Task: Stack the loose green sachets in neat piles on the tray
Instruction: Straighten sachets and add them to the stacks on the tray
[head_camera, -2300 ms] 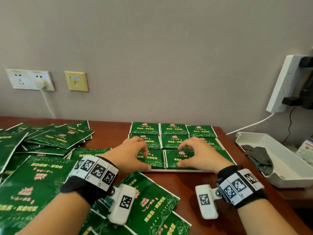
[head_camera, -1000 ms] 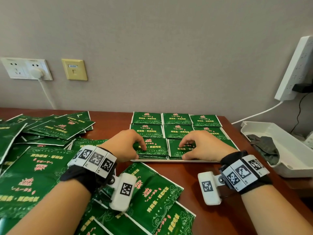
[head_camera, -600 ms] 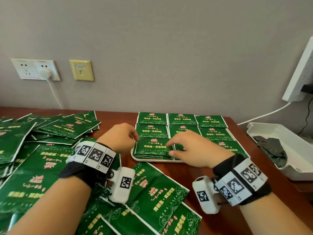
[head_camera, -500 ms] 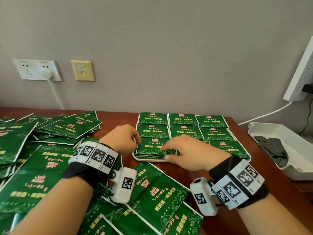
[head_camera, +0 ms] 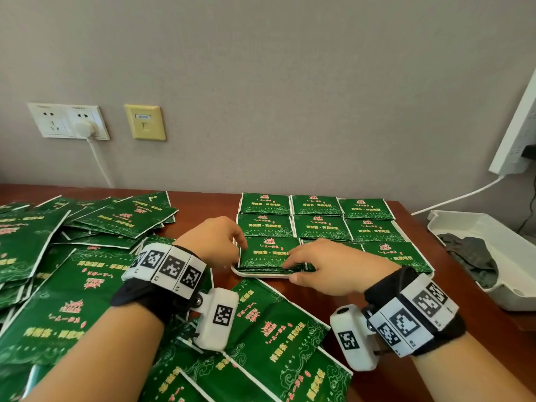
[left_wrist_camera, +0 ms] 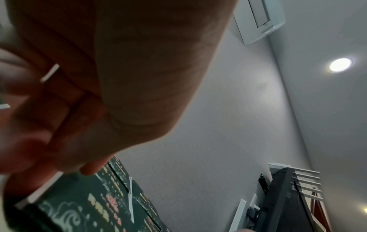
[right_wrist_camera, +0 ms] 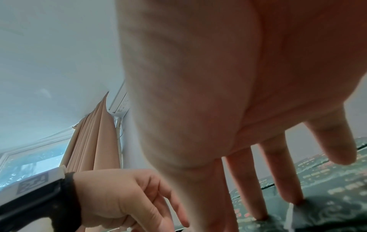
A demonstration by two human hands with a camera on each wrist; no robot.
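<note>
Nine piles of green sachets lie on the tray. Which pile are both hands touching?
The front-left pile, at the tray's near left corner. The left hand is at its left edge, the right hand on its right side.

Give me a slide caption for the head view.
Both hands square the front-left sachet pile on the tray.

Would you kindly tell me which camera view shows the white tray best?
The head view: the tray shows its near rim beneath the sachet piles. The wrist views show only green sachet tops under the fingers, with no clear tray rim.
</note>
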